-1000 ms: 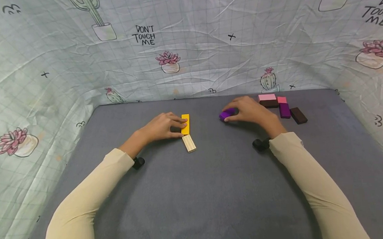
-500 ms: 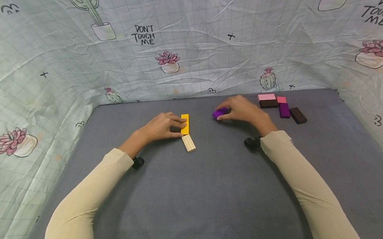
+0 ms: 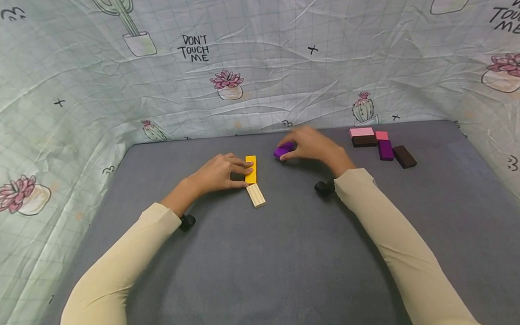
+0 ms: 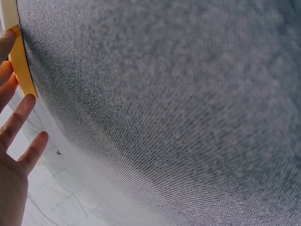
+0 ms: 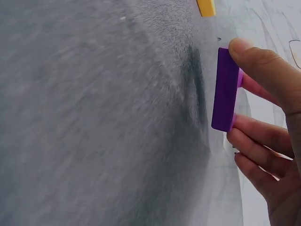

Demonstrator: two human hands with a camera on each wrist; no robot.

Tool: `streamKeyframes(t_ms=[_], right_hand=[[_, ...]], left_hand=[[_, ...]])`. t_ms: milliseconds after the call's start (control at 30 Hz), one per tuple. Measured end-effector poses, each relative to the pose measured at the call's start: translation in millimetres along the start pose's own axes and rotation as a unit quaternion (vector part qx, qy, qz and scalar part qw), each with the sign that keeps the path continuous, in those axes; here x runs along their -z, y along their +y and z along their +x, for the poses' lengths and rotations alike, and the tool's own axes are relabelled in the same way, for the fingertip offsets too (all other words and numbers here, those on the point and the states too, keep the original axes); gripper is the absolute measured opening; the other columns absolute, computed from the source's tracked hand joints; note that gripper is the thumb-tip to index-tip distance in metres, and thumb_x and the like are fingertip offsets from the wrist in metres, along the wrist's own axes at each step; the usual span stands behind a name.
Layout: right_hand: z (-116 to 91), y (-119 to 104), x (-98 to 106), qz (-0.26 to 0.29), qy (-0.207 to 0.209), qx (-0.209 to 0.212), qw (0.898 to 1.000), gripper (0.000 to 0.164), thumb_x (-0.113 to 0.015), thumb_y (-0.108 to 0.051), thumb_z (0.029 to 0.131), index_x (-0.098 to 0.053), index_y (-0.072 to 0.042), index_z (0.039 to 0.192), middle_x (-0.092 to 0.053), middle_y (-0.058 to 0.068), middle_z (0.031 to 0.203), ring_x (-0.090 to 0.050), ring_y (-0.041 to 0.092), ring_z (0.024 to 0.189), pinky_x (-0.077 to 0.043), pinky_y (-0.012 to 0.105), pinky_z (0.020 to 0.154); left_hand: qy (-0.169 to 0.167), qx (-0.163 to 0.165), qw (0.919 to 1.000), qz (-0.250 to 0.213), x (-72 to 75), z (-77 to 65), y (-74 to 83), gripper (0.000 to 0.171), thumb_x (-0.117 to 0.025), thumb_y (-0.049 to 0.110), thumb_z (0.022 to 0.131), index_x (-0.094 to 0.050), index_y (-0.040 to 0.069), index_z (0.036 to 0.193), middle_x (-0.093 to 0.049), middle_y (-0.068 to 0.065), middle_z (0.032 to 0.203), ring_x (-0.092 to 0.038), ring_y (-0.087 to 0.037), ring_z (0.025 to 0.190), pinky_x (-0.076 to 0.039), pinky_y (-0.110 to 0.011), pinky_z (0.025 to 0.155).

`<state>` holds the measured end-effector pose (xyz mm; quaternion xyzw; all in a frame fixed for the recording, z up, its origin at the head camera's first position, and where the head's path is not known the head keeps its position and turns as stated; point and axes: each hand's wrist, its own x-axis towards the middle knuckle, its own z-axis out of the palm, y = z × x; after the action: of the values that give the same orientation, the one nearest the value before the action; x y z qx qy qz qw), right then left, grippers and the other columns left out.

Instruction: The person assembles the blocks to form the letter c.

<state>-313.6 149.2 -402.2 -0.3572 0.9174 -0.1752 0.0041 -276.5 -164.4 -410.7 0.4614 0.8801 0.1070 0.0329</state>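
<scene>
In the head view, my left hand (image 3: 219, 173) rests its fingertips on a yellow block (image 3: 253, 175), its thumb at the near left corner. The left wrist view has these fingers fairly straight against the yellow block (image 4: 21, 68), the little finger off it. A pale wooden block (image 3: 256, 196) lies at the yellow block's near end, slightly angled. To the right, my right hand (image 3: 314, 144) holds a purple block (image 3: 283, 151) between thumb and fingers. In the right wrist view, the purple block (image 5: 225, 89) appears raised off the table, with the fingers behind it.
At the back right lie a pink block (image 3: 362, 132), a dark brown block (image 3: 364, 141) against it, a small coral-pink block (image 3: 381, 135), another purple block (image 3: 386, 150) and another dark brown block (image 3: 404, 157). Patterned cloth (image 3: 265, 97) walls the grey table (image 3: 275, 271) at back and sides.
My right hand has moved left with the purple block, from near the right-hand blocks toward the yellow one. The left hand and the blocks near it have stayed in place.
</scene>
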Motion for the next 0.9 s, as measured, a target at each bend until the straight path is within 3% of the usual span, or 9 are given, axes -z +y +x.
streamKeyframes(t_ms=[600, 900], right_hand=[[59, -19, -14, 0.014, 0.0, -0.045, 0.999, 0.045, -0.081, -0.035, 0.089, -0.074, -0.01, 0.126, -0.069, 0.013, 0.124, -0.059, 0.029, 0.112, -0.047, 0.043, 0.098], [75, -22, -29, 0.044, -0.024, -0.052, 0.997, 0.048, -0.079, -0.036, 0.091, -0.071, -0.011, 0.131, -0.065, 0.011, 0.133, -0.055, 0.028, 0.12, -0.044, 0.042, 0.104]], left_hand=[[0.002, 0.005, 1.0, -0.002, 1.5, -1.1, -2.9, 0.043, -0.08, 0.036, 0.09, -0.073, 0.014, 0.127, -0.069, -0.001, 0.132, -0.062, -0.024, 0.113, -0.05, -0.042, 0.09], [0.004, -0.001, 1.0, -0.002, 0.3, 2.0, -1.7, 0.045, -0.08, 0.037, 0.089, -0.073, 0.014, 0.127, -0.068, -0.001, 0.132, -0.061, -0.023, 0.113, -0.049, -0.042, 0.088]])
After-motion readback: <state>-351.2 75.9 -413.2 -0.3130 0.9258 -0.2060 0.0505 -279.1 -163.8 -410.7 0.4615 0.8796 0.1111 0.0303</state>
